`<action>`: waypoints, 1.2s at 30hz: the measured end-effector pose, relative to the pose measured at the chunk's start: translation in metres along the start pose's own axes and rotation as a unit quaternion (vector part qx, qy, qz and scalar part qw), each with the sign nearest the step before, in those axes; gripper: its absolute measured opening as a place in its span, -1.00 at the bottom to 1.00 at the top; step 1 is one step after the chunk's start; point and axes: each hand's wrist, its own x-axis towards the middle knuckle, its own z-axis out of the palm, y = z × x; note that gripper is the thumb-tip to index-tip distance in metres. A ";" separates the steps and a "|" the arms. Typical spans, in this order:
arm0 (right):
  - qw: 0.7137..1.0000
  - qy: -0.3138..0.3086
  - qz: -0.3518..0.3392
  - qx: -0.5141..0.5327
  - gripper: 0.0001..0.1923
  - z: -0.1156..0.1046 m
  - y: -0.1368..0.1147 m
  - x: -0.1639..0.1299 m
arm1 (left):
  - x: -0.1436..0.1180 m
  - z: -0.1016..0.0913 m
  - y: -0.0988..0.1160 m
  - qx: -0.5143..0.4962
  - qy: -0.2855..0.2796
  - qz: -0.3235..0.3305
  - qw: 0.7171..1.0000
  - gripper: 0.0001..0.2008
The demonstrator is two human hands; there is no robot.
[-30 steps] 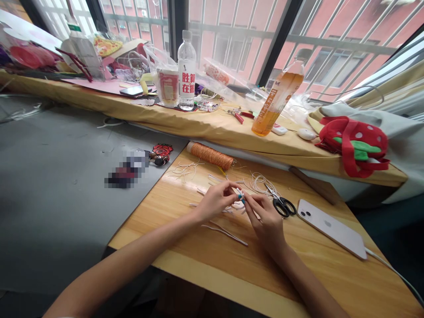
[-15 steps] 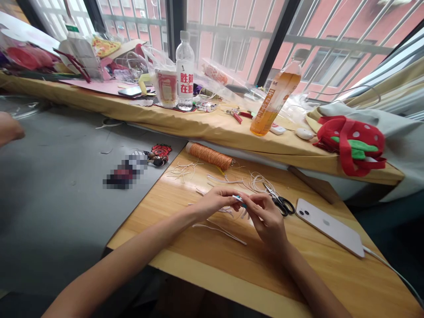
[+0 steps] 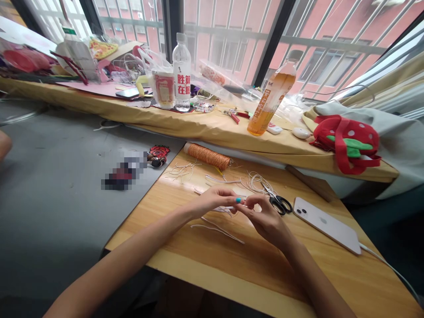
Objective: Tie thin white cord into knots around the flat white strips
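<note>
My left hand (image 3: pixel 215 201) and my right hand (image 3: pixel 265 216) meet fingertip to fingertip over the wooden table (image 3: pixel 205 260). Between them they pinch a thin white cord piece (image 3: pixel 228 207); the fingertips hide most of it. Loose white cord strands (image 3: pixel 217 227) lie on the table just below my hands. Black-handled scissors (image 3: pixel 280 203) rest right of my right hand, on a small coil of pale cord (image 3: pixel 255 181). A spool of orange thread (image 3: pixel 208 156) lies beyond my left hand.
A white phone (image 3: pixel 326 224) with a cable lies at the right. The yellow-covered ledge (image 3: pixel 205 126) behind holds a water bottle (image 3: pixel 182 73), an orange drink bottle (image 3: pixel 270 99), red pliers (image 3: pixel 236 115), a strawberry bag (image 3: pixel 351 143). A grey surface (image 3: pixel 49 185) spreads left, with a keychain (image 3: pixel 158 155).
My hands have lowered slightly and the pinch between the fingertips has tightened. Another person's hand showed at the far left edge and has drawn back a little.
</note>
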 end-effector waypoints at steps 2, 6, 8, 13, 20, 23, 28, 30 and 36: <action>1.000 -0.001 0.008 -0.008 -0.64 0.001 0.000 0.001 | 0.000 0.001 0.002 0.031 0.012 -0.007 0.999 -0.77; 0.999 0.026 0.027 0.001 -0.71 0.006 0.001 0.000 | 0.000 0.003 0.006 0.031 0.033 -0.010 0.999 -0.82; 0.999 0.041 0.034 0.008 -0.72 0.009 0.002 -0.001 | 0.000 0.003 0.007 0.032 0.043 -0.008 0.999 -0.83; 0.998 0.051 0.041 0.011 -0.75 0.012 0.004 -0.001 | -0.002 0.003 0.011 0.046 0.022 -0.028 0.998 -0.82; 0.994 0.060 0.070 0.065 -0.76 0.008 -0.001 0.004 | -0.002 0.004 0.010 0.036 -0.009 -0.021 0.999 -0.77; 0.977 0.129 0.129 0.111 -0.68 0.013 -0.003 0.004 | -0.001 0.003 0.008 0.045 -0.006 -0.006 0.999 -0.75; 0.959 0.163 0.178 0.148 -0.40 0.020 0.000 0.002 | 0.002 0.001 0.002 0.082 0.011 0.020 0.996 -0.75; 0.966 0.124 0.188 0.131 -0.47 0.019 0.000 0.003 | 0.002 0.000 0.001 0.105 0.016 0.037 0.994 -0.76; 0.966 0.071 0.210 0.132 -0.61 0.017 0.000 0.004 | 0.003 -0.001 -0.001 0.144 0.034 0.041 0.988 -0.80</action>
